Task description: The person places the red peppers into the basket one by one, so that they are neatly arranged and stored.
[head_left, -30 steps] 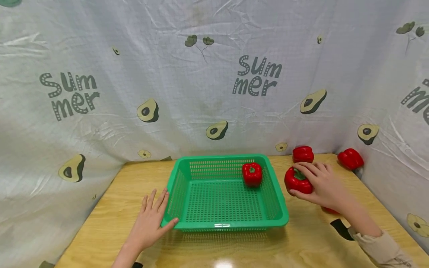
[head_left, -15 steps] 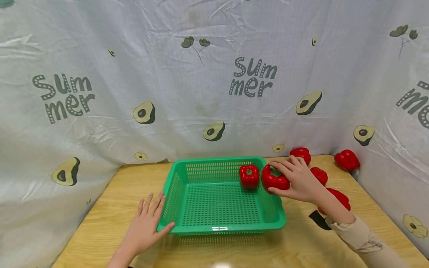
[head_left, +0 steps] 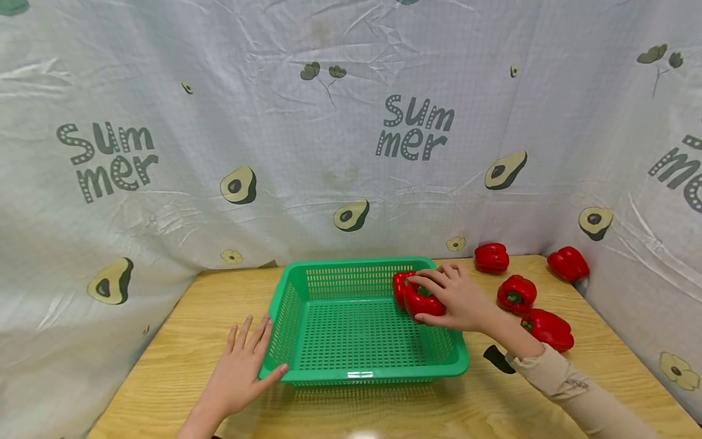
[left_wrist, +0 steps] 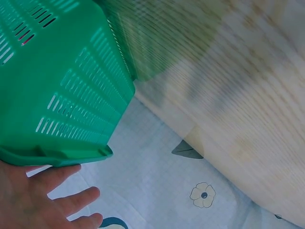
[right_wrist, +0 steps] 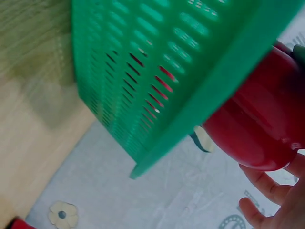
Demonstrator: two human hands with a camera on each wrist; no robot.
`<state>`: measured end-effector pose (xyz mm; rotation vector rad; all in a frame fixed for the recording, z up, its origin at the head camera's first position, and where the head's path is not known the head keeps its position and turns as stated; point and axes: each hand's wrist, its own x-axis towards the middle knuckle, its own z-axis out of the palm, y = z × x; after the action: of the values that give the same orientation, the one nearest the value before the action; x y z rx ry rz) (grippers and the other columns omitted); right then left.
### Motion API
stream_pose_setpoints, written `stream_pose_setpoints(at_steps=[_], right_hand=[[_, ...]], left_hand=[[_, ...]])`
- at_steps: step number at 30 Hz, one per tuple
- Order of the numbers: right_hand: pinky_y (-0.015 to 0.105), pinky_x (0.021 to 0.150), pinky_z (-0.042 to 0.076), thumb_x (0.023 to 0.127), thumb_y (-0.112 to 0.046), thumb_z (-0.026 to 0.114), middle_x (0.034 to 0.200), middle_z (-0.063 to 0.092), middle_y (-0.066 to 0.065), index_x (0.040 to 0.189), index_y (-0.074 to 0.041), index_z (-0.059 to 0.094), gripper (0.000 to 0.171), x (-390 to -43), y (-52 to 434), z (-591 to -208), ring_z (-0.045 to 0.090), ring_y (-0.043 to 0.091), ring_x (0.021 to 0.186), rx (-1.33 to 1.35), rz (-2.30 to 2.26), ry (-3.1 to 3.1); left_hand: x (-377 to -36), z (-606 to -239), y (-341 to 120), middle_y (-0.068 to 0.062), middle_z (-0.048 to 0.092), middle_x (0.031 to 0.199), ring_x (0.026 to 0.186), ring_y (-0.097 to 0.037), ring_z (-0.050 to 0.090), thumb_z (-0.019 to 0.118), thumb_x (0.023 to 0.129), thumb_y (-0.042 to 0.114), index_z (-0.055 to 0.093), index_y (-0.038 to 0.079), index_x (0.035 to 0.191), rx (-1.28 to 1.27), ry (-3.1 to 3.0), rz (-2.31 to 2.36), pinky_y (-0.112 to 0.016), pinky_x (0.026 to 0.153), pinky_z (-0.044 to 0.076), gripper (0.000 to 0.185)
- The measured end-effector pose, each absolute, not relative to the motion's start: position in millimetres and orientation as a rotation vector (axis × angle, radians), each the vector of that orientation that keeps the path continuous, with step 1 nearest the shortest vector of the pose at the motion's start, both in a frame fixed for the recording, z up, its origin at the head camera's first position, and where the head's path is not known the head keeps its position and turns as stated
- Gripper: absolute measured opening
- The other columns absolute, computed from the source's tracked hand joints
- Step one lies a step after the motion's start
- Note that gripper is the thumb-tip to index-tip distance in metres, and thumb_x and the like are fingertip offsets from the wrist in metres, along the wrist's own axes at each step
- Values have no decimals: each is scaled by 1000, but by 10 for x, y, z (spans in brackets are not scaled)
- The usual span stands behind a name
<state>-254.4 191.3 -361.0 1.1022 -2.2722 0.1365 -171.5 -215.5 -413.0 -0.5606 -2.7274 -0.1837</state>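
I see the red pepper (head_left: 421,301) inside the green basket (head_left: 362,368), at its two o'clock corner, touching a second pepper (head_left: 400,284). My right hand (head_left: 457,299) grasps it, fingers curled over the top. My left hand (head_left: 238,372) lies flat, fingers relaxed, against the basket's seven o'clock corner. Four peppers sit on the table (head_left: 164,372) toward three o'clock.

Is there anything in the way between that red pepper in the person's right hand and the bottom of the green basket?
Nothing visible blocks it. The right hand holds the glossy red bell pepper inside the green plastic mesh basket, beside another red pepper in the far right corner. The basket floor below looks bare.
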Motion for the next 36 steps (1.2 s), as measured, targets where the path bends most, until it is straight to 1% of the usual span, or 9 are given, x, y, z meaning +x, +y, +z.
stream_pose_setpoints(at_steps=[3, 6, 13, 16, 18, 22, 27, 33, 36], right_hand=[[42, 79, 33, 72, -57, 62, 113, 57, 3, 118, -17, 54, 62, -2556, 1907, -3642, 42, 17, 89, 1113, 133, -2302], [41, 77, 34, 68, -56, 66, 112, 57, 4, 116, -16, 54, 63, -2572, 1906, -3666, 42, 18, 89, 1123, 134, -2326], [39, 75, 35, 64, -52, 72, 114, 52, 7, 114, -16, 53, 64, -2584, 1909, -3736, 44, 22, 95, 1127, 141, -2392], [39, 74, 34, 63, -48, 74, 113, 50, 6, 112, -17, 52, 62, -2604, 1895, -3769, 43, 23, 96, 1148, 157, -2401], [39, 74, 33, 63, -47, 75, 112, 49, 5, 111, -17, 52, 61, -2622, 1884, -3793, 43, 23, 97, 1163, 155, -2403], [37, 73, 31, 63, -46, 75, 110, 49, 5, 110, -18, 51, 60, -2657, 1875, -3831, 43, 22, 97, 1181, 155, -2412], [38, 74, 30, 64, -47, 75, 108, 52, 4, 111, -17, 52, 60, -2691, 1875, -3862, 43, 21, 95, 1199, 144, -2414], [46, 80, 33, 65, -48, 73, 111, 52, 3, 115, -17, 51, 62, -2693, 1871, -3870, 45, 21, 96, 1205, 62, -2466], [49, 81, 34, 65, -49, 72, 112, 51, 4, 118, -18, 50, 65, -2678, 1857, -3856, 45, 22, 98, 1202, 0, -2505]], left_hand=[[-1720, -4136, -2151, -15, 35, 141, 131, -41, 24, 48, 82, 56, 37, -2, 135, -562, -2721, -176, -51, 106, 15, 79], [-1719, -4144, -2155, -15, 35, 141, 131, -41, 24, 48, 82, 56, 37, -2, 135, -563, -2716, -167, -48, 110, 5, 79], [-1712, -4160, -2155, -14, 36, 141, 131, -40, 24, 47, 82, 58, 38, -1, 134, -564, -2704, -145, -50, 109, 10, 80], [-1712, -4157, -2156, -14, 36, 141, 131, -39, 24, 47, 82, 58, 37, -1, 134, -568, -2703, -149, -43, 112, -4, 79], [-1715, -4150, -2157, -14, 36, 141, 131, -39, 24, 47, 82, 58, 37, -1, 134, -571, -2701, -149, -42, 112, -7, 79], [-1719, -4136, -2158, -14, 35, 141, 131, -40, 24, 46, 82, 58, 37, -1, 134, -574, -2702, -148, -45, 112, -1, 79], [-1718, -4135, -2160, -15, 34, 142, 132, -39, 23, 47, 83, 57, 36, -1, 135, -571, -2714, -153, -42, 112, -7, 79], [-1716, -4129, -2157, -14, 33, 143, 134, -37, 20, 49, 82, 55, 35, 0, 136, -551, -2748, -172, -50, 109, 9, 79], [-1712, -4131, -2160, -14, 34, 142, 133, -38, 22, 49, 81, 55, 36, -1, 135, -559, -2725, -161, -45, 112, -3, 79]])
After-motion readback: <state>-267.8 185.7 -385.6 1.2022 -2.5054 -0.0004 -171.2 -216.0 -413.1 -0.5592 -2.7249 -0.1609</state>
